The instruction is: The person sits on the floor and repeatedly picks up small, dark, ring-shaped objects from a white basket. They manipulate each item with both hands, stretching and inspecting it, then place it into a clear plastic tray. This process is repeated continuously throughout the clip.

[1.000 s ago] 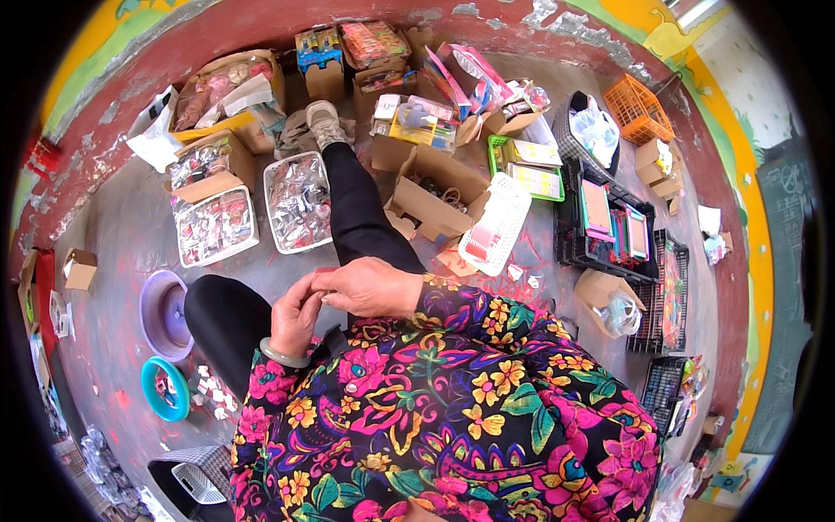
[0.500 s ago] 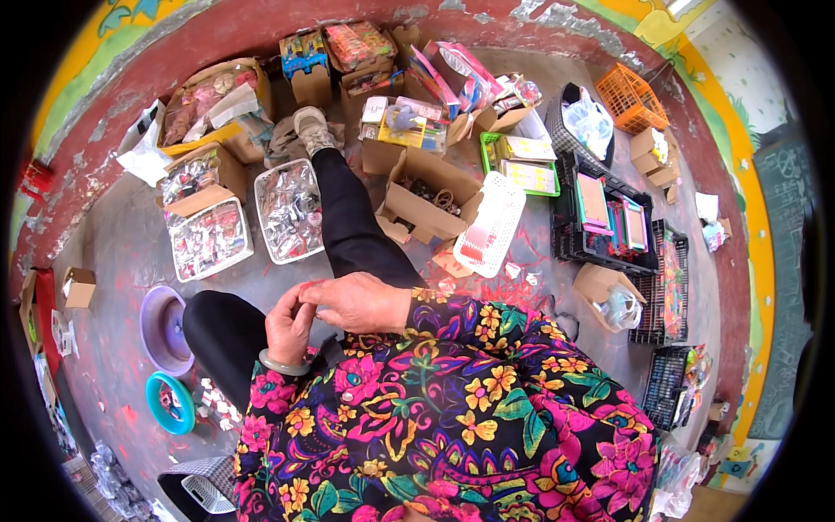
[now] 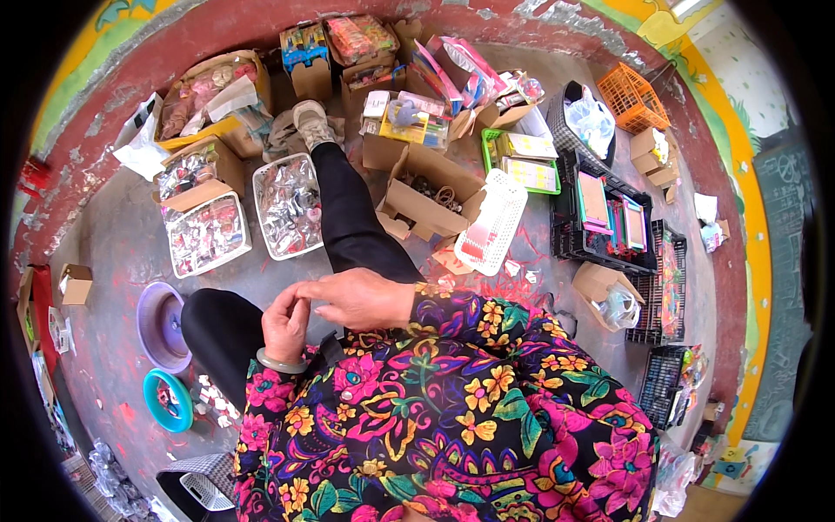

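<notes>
Our left hand point(image 3: 285, 329) and right hand point(image 3: 364, 297) meet, fingers bunched | earlier's reddish sliver now hidden, perhaps between them; pinch and progress we can't tell | white rectangular plastic basket point(image 3: 263, 217): farther off

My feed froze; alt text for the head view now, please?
Left hand and right hand meet in front of a flowered top; whether they hold anything is unclear. On the floor beyond: two filled white baskets, an open cardboard box.

Anything held between the left hand point(image 3: 284, 329) and right hand point(image 3: 361, 298) is hidden, and the lower edge crops the checked basket point(image 3: 209, 466).
</notes>
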A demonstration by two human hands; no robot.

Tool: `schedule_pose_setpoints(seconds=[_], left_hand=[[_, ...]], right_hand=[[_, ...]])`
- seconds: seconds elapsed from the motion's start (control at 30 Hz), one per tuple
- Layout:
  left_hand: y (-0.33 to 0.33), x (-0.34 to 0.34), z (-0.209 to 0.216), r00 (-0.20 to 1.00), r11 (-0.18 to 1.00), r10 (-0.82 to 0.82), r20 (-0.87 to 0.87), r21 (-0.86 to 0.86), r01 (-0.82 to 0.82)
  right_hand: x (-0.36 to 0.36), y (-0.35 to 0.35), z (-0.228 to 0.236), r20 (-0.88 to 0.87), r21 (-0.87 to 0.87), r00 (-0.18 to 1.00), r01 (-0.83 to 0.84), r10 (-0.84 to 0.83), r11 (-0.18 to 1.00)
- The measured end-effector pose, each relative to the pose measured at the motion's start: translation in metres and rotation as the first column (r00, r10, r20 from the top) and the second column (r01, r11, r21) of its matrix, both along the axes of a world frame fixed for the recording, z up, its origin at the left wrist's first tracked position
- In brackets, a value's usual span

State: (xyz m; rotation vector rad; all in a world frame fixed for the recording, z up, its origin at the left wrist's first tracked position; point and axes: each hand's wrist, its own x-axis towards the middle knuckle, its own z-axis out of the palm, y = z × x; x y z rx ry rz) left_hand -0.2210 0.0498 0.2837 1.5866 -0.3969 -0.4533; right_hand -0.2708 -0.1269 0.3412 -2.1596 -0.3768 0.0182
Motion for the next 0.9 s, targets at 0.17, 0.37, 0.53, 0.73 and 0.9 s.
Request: schedule_pose_setpoints(seconds=[0.17, 0.37, 0.53, 0.73, 0.9], left_hand=[[0.009, 0.009, -0.013, 0.991, 0.997, 0.072, -0.11, 0.011, -0.071], [0.007, 0.01, -0.012, 0.988, 0.996, 0.085, -0.131, 0.004, -0.085], [0.003, 0.012, -0.008, 0.986, 0.995, 0.1, -0.132, 0.008, -0.1], [0.0, 0.013, -0.007, 0.988, 0.995, 0.098, -0.119, 0.041, -0.094], [0.005, 0.012, -0.007, 0.987, 0.989, 0.124, -0.103, 0.088, -0.115]], right_hand=[[0.018, -0.068, 0.01, 0.396, 0.037, 0.878, 0.278, -0.269, 0.96], [0.03, -0.228, -0.049, 0.106, -0.5, 0.777, 0.581, -0.621, 0.642], [0.044, -0.27, -0.142, -0.254, -0.779, 0.831, 0.127, -0.494, 0.613], [0.056, -0.281, -0.213, -0.566, -0.81, 0.616, -0.292, -0.548, 0.508], [0.055, -0.259, -0.179, -0.465, -0.856, 0.532, -0.065, -0.708, 0.513]])
